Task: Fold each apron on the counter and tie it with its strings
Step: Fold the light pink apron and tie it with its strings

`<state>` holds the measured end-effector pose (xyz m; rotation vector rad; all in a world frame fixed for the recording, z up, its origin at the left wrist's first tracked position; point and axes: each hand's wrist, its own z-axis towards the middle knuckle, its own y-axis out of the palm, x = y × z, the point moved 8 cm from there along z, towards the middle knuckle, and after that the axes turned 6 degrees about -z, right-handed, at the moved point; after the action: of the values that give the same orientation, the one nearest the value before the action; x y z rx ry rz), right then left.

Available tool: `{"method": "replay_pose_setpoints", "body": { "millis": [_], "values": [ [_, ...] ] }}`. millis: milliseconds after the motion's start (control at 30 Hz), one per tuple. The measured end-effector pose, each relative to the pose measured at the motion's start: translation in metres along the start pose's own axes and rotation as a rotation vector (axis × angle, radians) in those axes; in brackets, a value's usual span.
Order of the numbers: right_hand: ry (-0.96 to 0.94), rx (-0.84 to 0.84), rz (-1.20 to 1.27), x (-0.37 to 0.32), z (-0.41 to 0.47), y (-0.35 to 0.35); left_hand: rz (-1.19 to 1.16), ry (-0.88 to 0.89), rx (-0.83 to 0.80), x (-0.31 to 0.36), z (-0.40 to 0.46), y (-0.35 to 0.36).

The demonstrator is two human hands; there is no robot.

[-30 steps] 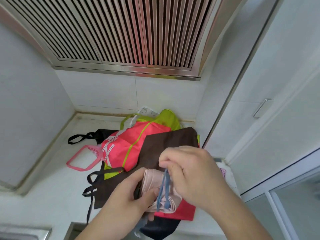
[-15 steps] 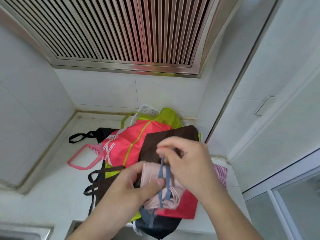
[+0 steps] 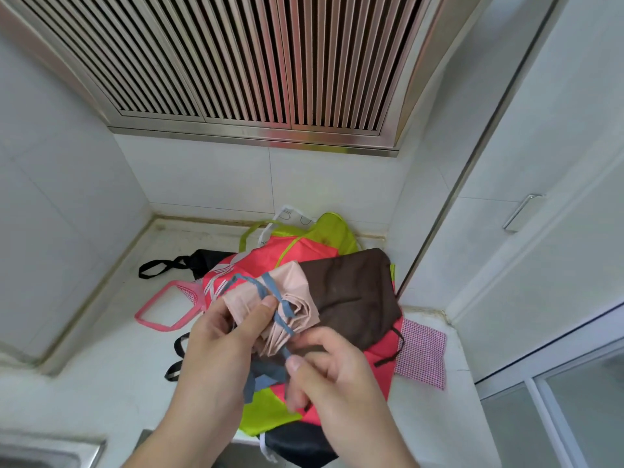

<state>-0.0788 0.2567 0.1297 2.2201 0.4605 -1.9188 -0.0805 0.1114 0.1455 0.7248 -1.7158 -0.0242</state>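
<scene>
Above the pile on the table (image 3: 101, 373), a folded pale pink apron (image 3: 270, 298) is held up in both hands, so only this one looks close to done. It's rolled into a compact bundle and its blue strings (image 3: 270, 295) are wrapped across the middle. The left hand (image 3: 223, 339) is closed around the bundle from below, thumb pressed onto the string crossing to pin it. The right hand (image 3: 324, 366) is pinching the free string end between thumb and forefinger, pulled down and toward the camera, so a knot is probably being drawn tight. Whether it's fully tied can't be told from here.

Plenty is left, by the look of it. Underneath, nothing is tied: a brown apron (image 3: 351, 288), a coral-pink apron (image 3: 270, 258) with lime trim, a lime green apron (image 3: 331, 231), a black one (image 3: 209, 258) with its strap trailing left, and a pink checked apron (image 3: 422, 359) poking out right, its pink loop (image 3: 162, 309) lying left. All are heaped loosely, overlapping. How many there are exactly can't be counted.

Compared with half a second ago, the bundle is turned more on its side and lifted toward the wall, the right hand is moved from above the bundle to below it, and the string, then held upright over the top, is now pulled out low.
</scene>
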Motion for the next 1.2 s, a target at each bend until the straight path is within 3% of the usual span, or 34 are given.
{"method": "replay_pose_setpoints", "body": {
  "millis": [133,333,433,567,733,867,967,1067,1200],
  "values": [
    [-0.030,0.076,-0.148,-0.001,-0.003,-0.021,0.040,0.025,0.025,0.003,0.002,-0.011],
    [-0.051,0.001,-0.202,0.000,-0.008,-0.032,-0.002,-0.047,-0.009,-0.001,0.002,-0.018],
    [0.012,-0.024,-0.118,0.013,-0.007,-0.032,-0.047,-0.136,-0.205,-0.003,-0.005,-0.006],
    [0.189,-0.005,0.130,0.029,0.007,-0.046,0.192,-0.094,-0.448,0.002,-0.014,0.002],
    [0.234,-0.170,-0.176,0.004,0.024,-0.053,0.621,-0.034,-0.725,-0.011,-0.031,0.017],
    [0.113,-0.068,-0.454,-0.036,0.030,-0.065,0.830,0.024,-0.538,-0.021,-0.027,0.014],
    [-0.002,-0.019,-0.404,-0.055,0.014,-0.054,0.800,0.084,-0.308,-0.017,-0.018,0.002],
    [-0.059,-0.008,-0.244,-0.048,-0.006,-0.032,0.552,0.080,-0.132,-0.007,-0.013,-0.010],
    [0.003,-0.055,-0.017,-0.013,-0.019,-0.009,0.021,-0.073,-0.111,-0.006,-0.015,-0.008]
  ]
}}
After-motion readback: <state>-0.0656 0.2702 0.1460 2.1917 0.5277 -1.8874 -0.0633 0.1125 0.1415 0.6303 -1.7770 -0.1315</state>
